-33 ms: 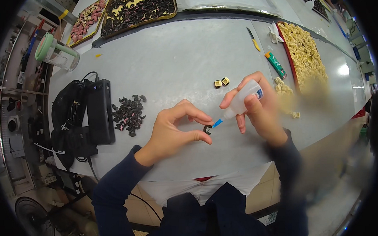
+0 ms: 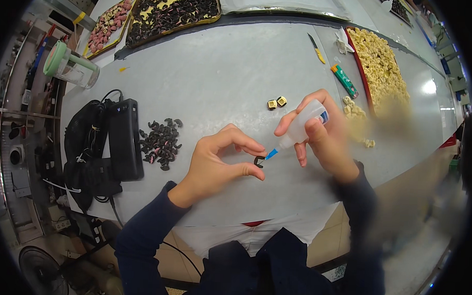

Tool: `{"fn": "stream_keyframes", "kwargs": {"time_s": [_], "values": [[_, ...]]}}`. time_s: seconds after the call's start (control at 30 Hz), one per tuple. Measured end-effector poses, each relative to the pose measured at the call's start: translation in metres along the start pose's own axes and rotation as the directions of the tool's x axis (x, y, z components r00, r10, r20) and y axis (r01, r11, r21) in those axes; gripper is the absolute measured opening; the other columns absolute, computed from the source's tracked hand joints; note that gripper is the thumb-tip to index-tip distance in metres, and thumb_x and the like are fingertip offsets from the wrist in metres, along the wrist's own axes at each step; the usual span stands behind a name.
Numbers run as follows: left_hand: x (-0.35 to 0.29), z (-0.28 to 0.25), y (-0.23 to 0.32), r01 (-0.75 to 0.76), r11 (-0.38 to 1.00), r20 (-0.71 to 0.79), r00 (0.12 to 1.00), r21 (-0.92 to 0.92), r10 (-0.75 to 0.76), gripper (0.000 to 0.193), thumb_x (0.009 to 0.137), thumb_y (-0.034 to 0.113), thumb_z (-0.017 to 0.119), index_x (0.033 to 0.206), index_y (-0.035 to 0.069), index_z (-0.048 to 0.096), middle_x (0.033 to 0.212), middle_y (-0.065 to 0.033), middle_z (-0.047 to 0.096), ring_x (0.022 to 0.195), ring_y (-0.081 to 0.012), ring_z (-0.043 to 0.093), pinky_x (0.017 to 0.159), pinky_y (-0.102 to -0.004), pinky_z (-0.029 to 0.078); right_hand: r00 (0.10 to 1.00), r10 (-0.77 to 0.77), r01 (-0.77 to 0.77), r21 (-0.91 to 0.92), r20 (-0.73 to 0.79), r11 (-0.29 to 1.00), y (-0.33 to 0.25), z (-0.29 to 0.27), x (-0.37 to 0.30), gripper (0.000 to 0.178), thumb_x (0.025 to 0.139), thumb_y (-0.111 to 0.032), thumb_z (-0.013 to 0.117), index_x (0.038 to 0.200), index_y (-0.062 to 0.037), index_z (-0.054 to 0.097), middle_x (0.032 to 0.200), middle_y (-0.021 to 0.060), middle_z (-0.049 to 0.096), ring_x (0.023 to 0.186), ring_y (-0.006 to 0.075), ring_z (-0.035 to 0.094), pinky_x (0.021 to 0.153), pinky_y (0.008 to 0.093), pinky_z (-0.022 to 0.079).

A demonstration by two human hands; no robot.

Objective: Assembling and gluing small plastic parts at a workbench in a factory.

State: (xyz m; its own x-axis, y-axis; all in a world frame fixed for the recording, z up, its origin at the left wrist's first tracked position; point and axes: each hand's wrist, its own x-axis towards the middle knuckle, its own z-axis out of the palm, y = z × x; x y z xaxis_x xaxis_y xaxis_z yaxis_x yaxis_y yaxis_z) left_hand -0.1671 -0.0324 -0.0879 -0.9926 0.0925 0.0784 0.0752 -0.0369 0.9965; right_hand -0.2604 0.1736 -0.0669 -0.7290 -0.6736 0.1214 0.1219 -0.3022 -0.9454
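Between the thumb and fingertips of my left hand (image 2: 215,157) is a small black C-shaped piece (image 2: 258,162), its hollow side turned to the right. My right hand (image 2: 325,135) grips a translucent squeeze bottle (image 2: 299,130), tilted down to the left. The bottle's blue nozzle (image 2: 271,154) ends in a thin tip at the inside of the black piece; whether they touch I cannot tell. Beyond the hands, two cream pieces with black around them (image 2: 276,103) lie on the grey table (image 2: 207,84). A heap of black curved pieces (image 2: 160,144) lies left of my left hand.
Far right, a red-edged tray (image 2: 364,74) holds many cream pieces, with loose cream pieces (image 2: 354,111) beside it. Nearby lie a green lighter (image 2: 344,81) and a yellow-handled knife (image 2: 317,49). A black power bank (image 2: 125,139) and a lidded jar (image 2: 72,66) stand left; trays of dark pieces (image 2: 173,15) lie beyond.
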Motion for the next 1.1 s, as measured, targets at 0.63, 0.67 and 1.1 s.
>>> {"fn": "stream_keyframes", "kwargs": {"time_s": [0.63, 0.67, 1.1], "values": [[-0.0011, -0.0006, -0.0003, -0.016, 0.999, 0.010, 1.000, 0.028, 0.015, 0.037, 0.061, 0.010, 0.087, 0.092, 0.007, 0.068, 0.089, -0.0024, 0.069, 0.083, -0.0107, 0.059, 0.076, -0.0247, 0.041, 1.000, 0.023, -0.023, -0.002, 0.017, 1.000, -0.0012, 0.0003, 0.0003, 0.025, 0.096, -0.024, 0.053, 0.105, -0.0043, 0.040, 0.094, 0.0208, 0.066, 0.049, 0.0102, 0.055, 0.046, 0.0214, 0.047], [-0.0010, -0.0001, -0.0001, -0.010, 1.000, 0.006, 1.000, 0.019, 0.010, 0.037, 0.061, 0.010, 0.087, 0.092, 0.007, 0.068, 0.089, -0.0024, 0.069, 0.083, -0.0107, 0.059, 0.076, -0.0248, 0.041, 1.000, 0.021, -0.021, -0.004, 0.020, 1.000, -0.0013, -0.0003, 0.0001, 0.025, 0.096, -0.024, 0.053, 0.105, -0.0042, 0.040, 0.094, 0.0207, 0.066, 0.049, 0.0102, 0.055, 0.046, 0.0213, 0.047], [-0.0014, -0.0009, 0.0003, -0.026, 0.999, 0.002, 1.000, 0.024, 0.026, 0.037, 0.060, 0.007, 0.087, 0.092, 0.007, 0.068, 0.088, -0.0020, 0.068, 0.082, -0.0110, 0.059, 0.076, -0.0252, 0.042, 0.999, 0.034, -0.034, 0.001, 0.024, 0.999, -0.0025, -0.0006, -0.0002, 0.027, 0.095, -0.025, 0.056, 0.105, -0.0042, 0.040, 0.094, 0.0203, 0.066, 0.048, 0.0104, 0.055, 0.046, 0.0213, 0.046]]}}
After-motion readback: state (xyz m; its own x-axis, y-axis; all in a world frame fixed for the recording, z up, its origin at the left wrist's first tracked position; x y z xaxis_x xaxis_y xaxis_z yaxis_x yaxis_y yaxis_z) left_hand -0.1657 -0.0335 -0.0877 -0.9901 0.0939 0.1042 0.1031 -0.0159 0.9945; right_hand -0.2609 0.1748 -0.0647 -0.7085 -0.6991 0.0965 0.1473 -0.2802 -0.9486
